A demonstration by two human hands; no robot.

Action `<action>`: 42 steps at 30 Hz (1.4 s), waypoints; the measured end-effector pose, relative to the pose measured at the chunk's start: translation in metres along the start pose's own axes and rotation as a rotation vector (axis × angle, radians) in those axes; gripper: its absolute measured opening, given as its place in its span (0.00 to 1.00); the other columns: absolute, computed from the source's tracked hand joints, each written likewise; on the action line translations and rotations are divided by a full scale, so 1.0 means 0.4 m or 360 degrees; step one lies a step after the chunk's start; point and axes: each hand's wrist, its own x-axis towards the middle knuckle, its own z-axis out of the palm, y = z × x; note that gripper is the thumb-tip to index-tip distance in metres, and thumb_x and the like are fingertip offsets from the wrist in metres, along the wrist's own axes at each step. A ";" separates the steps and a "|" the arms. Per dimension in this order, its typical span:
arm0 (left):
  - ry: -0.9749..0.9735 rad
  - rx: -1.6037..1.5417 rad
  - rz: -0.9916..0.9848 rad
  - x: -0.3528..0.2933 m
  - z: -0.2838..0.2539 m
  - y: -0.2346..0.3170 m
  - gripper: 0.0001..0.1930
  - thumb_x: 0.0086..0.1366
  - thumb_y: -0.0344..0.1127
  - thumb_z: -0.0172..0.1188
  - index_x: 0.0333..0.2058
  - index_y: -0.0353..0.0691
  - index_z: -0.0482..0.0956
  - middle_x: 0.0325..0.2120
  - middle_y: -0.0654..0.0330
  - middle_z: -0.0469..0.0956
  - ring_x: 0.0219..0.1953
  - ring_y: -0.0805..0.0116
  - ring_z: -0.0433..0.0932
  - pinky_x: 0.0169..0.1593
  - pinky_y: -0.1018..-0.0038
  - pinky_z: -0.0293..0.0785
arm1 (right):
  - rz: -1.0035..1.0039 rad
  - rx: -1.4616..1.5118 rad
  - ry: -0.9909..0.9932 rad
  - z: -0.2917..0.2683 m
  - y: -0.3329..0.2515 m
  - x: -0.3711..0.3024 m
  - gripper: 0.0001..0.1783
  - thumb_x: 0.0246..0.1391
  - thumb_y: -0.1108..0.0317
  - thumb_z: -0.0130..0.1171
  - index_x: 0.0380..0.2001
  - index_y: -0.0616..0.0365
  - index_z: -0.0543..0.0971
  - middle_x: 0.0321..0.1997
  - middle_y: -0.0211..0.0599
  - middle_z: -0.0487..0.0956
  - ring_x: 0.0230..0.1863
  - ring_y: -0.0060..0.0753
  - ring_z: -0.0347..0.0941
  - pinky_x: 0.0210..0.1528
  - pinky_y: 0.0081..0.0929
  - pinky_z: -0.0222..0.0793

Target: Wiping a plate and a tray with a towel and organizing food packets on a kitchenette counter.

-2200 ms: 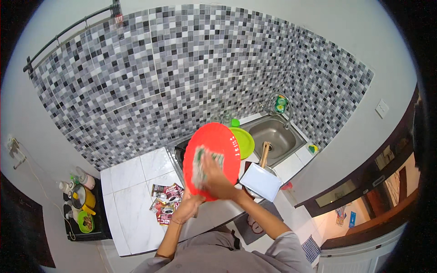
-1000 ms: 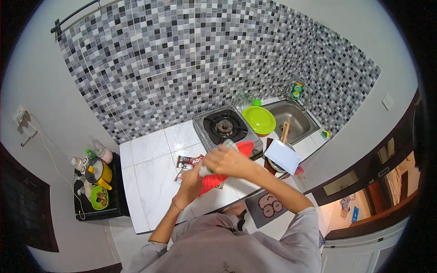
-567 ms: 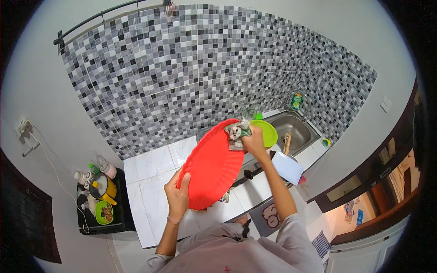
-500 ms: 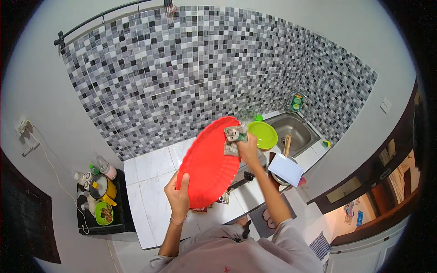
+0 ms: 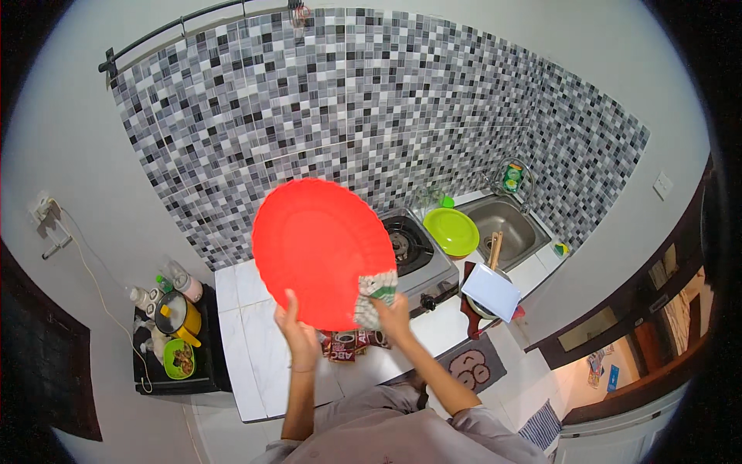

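A large red oval tray (image 5: 317, 247) with a scalloped rim is held up above the white tiled counter, its broad face toward me. My left hand (image 5: 298, 332) grips its lower left edge, thumb over the face. In my right hand (image 5: 393, 315) is a patterned grey, white and green cloth (image 5: 376, 294), pressed on the tray's lower right part near the rim. The fingers behind the tray and cloth are partly hidden. Below the tray, several dark red packets (image 5: 344, 346) lie on the counter.
Right of the tray is a gas stove (image 5: 417, 259), then lime-green plates (image 5: 451, 232) beside a steel sink (image 5: 502, 220). A white rectangular container (image 5: 491, 291) sits over a pot near the front edge. At left, a black stand (image 5: 201, 363) holds a yellow pot (image 5: 176, 315), bottles and a green bowl (image 5: 179, 359).
The tray has moved left and turned so its face shows more fully. My right hand has carried the cloth down to the lower right of the tray. More of the stove shows.
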 end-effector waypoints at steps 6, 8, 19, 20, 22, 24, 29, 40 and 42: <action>-0.0984 0.1018 0.0038 0.142 -0.084 0.220 0.43 0.65 0.47 0.67 0.72 0.40 0.56 0.67 0.48 0.67 0.66 0.57 0.70 0.69 0.62 0.63 | -0.0868 -0.1074 -0.0663 -0.165 -0.269 0.120 0.14 0.44 0.74 0.59 0.38 0.65 0.80 0.33 0.55 0.81 0.35 0.58 0.80 0.38 0.41 0.76; -0.1420 0.1579 -0.0184 0.139 -0.029 0.230 0.40 0.61 0.48 0.71 0.68 0.42 0.66 0.63 0.55 0.73 0.63 0.58 0.74 0.67 0.63 0.66 | -0.1078 -0.1269 -0.0909 -0.165 -0.336 0.133 0.18 0.42 0.74 0.60 0.40 0.63 0.77 0.35 0.53 0.80 0.36 0.62 0.78 0.38 0.47 0.75; -0.0754 0.1267 -0.0261 -0.008 -0.024 0.092 0.21 0.76 0.45 0.56 0.45 0.28 0.81 0.34 0.64 0.82 0.36 0.79 0.75 0.42 0.76 0.73 | -0.1294 -0.0836 -0.0513 -0.065 -0.446 0.226 0.13 0.41 0.76 0.67 0.35 0.60 0.83 0.29 0.42 0.82 0.28 0.41 0.81 0.34 0.30 0.75; -0.0639 0.1126 -0.0209 -0.011 -0.015 0.098 0.21 0.76 0.45 0.56 0.45 0.28 0.82 0.35 0.65 0.82 0.36 0.79 0.74 0.41 0.76 0.73 | -0.1144 -0.0769 -0.0375 -0.052 -0.433 0.227 0.12 0.44 0.76 0.68 0.36 0.61 0.85 0.28 0.39 0.84 0.28 0.29 0.80 0.34 0.26 0.73; -0.0507 0.1017 -0.0178 -0.010 -0.013 0.092 0.20 0.75 0.45 0.57 0.43 0.28 0.83 0.36 0.64 0.82 0.37 0.78 0.75 0.42 0.77 0.73 | -0.1026 -0.0633 -0.0131 -0.024 -0.386 0.236 0.15 0.44 0.77 0.64 0.39 0.62 0.84 0.31 0.45 0.85 0.32 0.37 0.84 0.36 0.29 0.76; -0.0329 0.0992 0.0047 -0.004 -0.016 0.088 0.19 0.75 0.44 0.58 0.43 0.29 0.83 0.35 0.66 0.81 0.38 0.78 0.75 0.44 0.76 0.73 | -0.0917 -0.0453 -0.0014 0.006 -0.329 0.242 0.13 0.46 0.75 0.63 0.38 0.63 0.84 0.30 0.44 0.85 0.31 0.32 0.83 0.36 0.29 0.75; 0.0057 0.0296 0.0073 0.017 -0.002 0.093 0.19 0.74 0.41 0.60 0.53 0.30 0.76 0.50 0.54 0.80 0.49 0.65 0.81 0.54 0.66 0.78 | -0.0549 -0.0155 0.0107 0.108 -0.167 0.150 0.08 0.49 0.75 0.63 0.34 0.63 0.83 0.27 0.40 0.84 0.29 0.23 0.78 0.34 0.31 0.73; 0.0398 0.0085 0.0177 0.051 -0.043 0.019 0.22 0.74 0.43 0.58 0.57 0.31 0.73 0.54 0.53 0.77 0.54 0.62 0.78 0.56 0.63 0.78 | -0.0034 -0.0517 -0.0556 0.069 -0.042 -0.139 0.12 0.56 0.65 0.66 0.38 0.62 0.82 0.28 0.46 0.81 0.29 0.42 0.79 0.35 0.37 0.72; 0.0432 0.0104 0.0230 0.073 -0.086 0.005 0.23 0.75 0.44 0.58 0.58 0.31 0.72 0.54 0.53 0.77 0.53 0.62 0.79 0.55 0.63 0.79 | -0.0154 -0.0929 -0.1098 -0.008 -0.163 -0.140 0.14 0.51 0.67 0.66 0.39 0.63 0.83 0.29 0.46 0.83 0.30 0.36 0.80 0.38 0.35 0.74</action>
